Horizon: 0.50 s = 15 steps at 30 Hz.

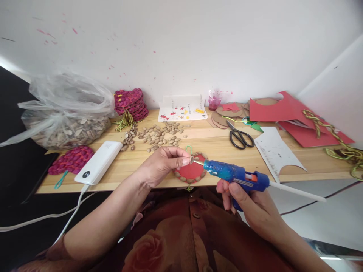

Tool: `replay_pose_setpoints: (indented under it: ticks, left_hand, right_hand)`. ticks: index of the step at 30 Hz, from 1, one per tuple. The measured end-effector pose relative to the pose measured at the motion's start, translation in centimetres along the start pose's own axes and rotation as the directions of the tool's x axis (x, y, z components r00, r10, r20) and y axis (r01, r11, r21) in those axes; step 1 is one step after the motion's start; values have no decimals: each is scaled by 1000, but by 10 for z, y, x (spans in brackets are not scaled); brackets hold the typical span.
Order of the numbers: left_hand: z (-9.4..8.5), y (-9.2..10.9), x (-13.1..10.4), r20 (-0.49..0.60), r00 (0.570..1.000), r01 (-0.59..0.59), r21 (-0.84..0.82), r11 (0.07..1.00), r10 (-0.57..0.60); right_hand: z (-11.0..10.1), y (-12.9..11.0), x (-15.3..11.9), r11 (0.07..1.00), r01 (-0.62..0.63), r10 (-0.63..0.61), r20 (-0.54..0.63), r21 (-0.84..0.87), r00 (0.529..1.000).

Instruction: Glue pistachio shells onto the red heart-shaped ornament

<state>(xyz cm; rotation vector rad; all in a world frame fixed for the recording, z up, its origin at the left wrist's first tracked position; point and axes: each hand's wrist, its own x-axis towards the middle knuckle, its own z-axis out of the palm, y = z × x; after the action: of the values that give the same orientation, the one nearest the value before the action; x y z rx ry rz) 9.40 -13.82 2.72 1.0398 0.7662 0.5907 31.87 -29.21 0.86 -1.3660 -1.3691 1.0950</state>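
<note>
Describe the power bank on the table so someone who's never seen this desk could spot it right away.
Start at the big clear plastic bag of shells at the wooden table's left end. Just in front of it, near the table's front edge, lies the power bank. It is the only smooth white slab there, with a dark round button and a white cable trailing off the edge.

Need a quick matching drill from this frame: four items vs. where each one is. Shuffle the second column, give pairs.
Things:
1. blue hot glue gun
2. black-handled scissors
3. white rectangular power bank
4. clear plastic bag of shells

Places:
A. far left of the wooden table
B. in the right hand, nozzle at the shell pinched by the left hand
C. left of the red round disc, cable attached
D. lying right of the loose shells

Pairs: 1-B, 2-D, 3-C, 4-A
</note>
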Motion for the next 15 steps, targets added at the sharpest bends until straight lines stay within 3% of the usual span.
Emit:
replay_pose_setpoints:
  ticks: [15]
  left_hand:
    - [2,1,1,-18,999,25,-49,998,-26]
  right_hand:
    - [-2,-2,-1,998,24,-23,24,-57,999]
